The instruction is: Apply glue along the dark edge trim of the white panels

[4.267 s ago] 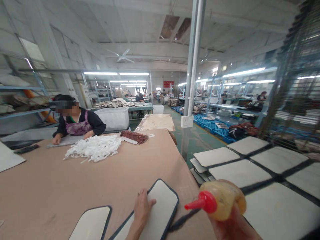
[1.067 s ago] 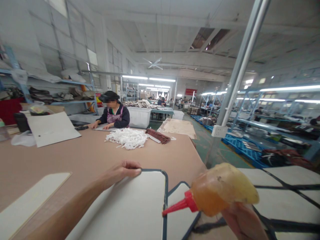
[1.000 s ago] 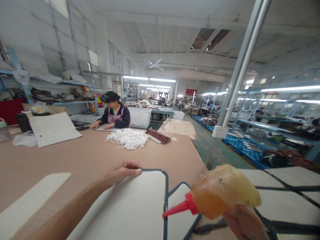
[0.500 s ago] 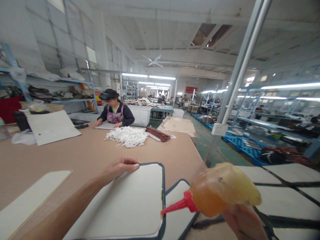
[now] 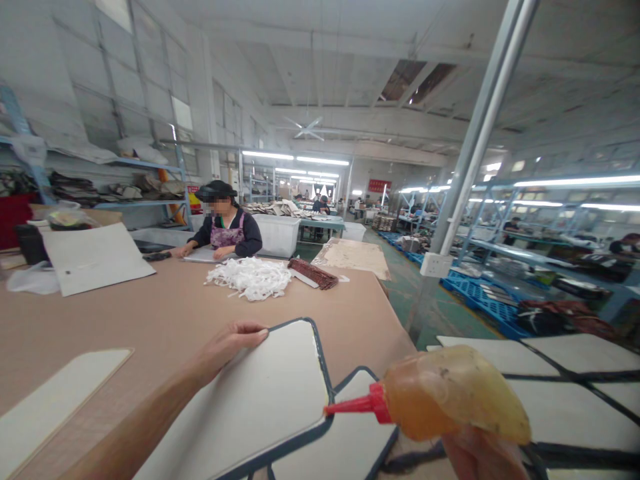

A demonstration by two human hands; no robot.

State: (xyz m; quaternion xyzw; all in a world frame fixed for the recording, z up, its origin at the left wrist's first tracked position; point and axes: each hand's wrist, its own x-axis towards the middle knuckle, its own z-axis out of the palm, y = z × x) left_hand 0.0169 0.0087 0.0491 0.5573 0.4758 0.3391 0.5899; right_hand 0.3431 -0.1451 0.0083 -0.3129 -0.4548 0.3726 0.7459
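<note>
My left hand (image 5: 239, 347) grips the far edge of a white panel (image 5: 260, 393) with a dark border and rounded corners, thumb on top. In my right hand (image 5: 477, 450) is a squeeze bottle (image 5: 450, 393) of amber liquid, likely glue, with a red nozzle. The bottle lies nearly level, and its nozzle tip meets the panel's border at the near right corner. A pale wet line shows along the right border. Partly beneath this panel lies a second dark-edged white panel (image 5: 345, 427). The fingers of my right hand are mostly hidden by the bottle.
A long pale piece (image 5: 65, 393) lies at left on the brown table (image 5: 175, 307). White strips (image 5: 250, 277) and a brown bundle (image 5: 314, 273) sit farther back. Across the table a co-worker (image 5: 227, 230) handles a flat sheet. More dark-edged panels (image 5: 575, 407) and a metal post (image 5: 465, 167) stand right.
The panel has turned, bringing its near right corner to the nozzle. The bottle tip has gone from the right side to that corner. The co-worker's hands have shifted left.
</note>
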